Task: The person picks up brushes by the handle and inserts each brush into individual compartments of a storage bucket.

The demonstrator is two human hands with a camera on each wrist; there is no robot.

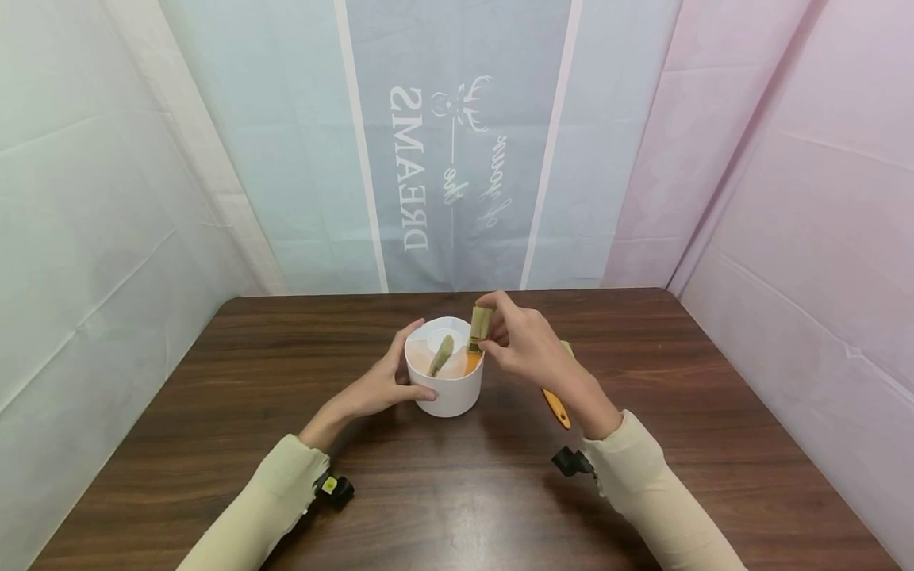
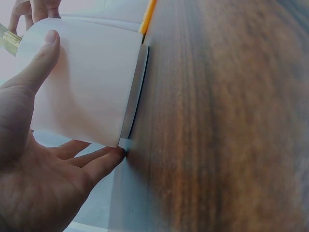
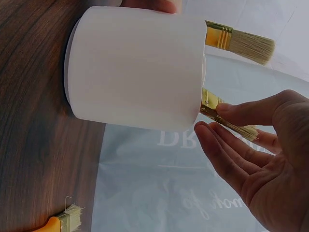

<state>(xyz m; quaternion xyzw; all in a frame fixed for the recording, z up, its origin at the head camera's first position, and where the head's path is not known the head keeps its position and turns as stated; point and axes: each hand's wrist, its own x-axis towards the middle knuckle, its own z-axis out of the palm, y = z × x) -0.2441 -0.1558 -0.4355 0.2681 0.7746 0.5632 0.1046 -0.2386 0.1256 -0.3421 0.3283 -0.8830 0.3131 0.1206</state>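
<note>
A white round holder point(image 1: 447, 396) stands on the table, with compartments inside and a thin grey base disc point(image 2: 136, 92) under it. My left hand point(image 1: 385, 382) grips its left side, thumb on the near wall and fingers round the back. One paintbrush point(image 1: 441, 356) leans in the holder, bristles up. A second paintbrush point(image 3: 211, 100) stands bristles up at the right rim, its orange handle inside the holder. My right hand point(image 1: 524, 341) pinches this brush around its metal band and bristles, as the right wrist view shows.
A third paintbrush with an orange handle point(image 1: 557, 408) lies on the dark wooden table point(image 1: 457, 492), right of the holder and partly hidden under my right forearm. Behind the table hangs a printed curtain point(image 1: 457, 159), with pale cloth at both sides.
</note>
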